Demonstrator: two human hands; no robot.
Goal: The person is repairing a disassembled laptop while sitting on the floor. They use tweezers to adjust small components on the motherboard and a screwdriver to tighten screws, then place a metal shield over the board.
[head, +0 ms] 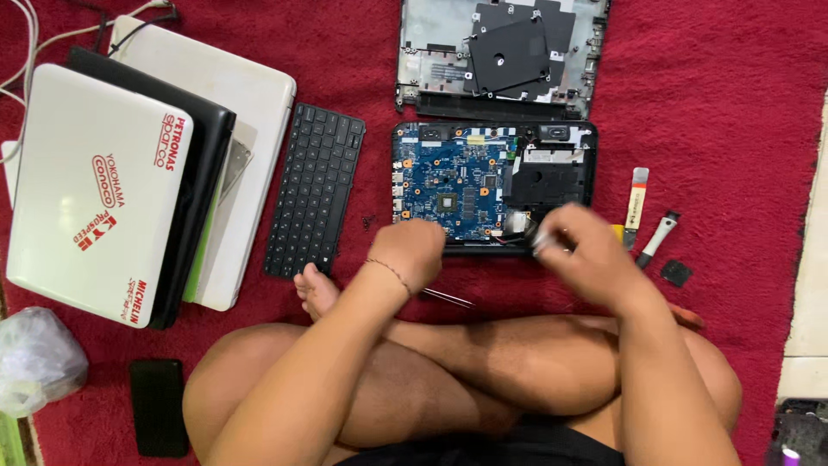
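Your left hand [417, 250] rests clenched on the opened laptop base [493, 185]'s near edge; your right hand [580, 250] is blurred there, fingers unclear. Red carpet [716, 112] lies open right of it.

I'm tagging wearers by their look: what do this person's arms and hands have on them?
Both arms are bare, with no sleeves or gloves. The left hand has a thin beaded bracelet around its wrist. The right hand is motion-blurred; no ring or watch can be made out on it.
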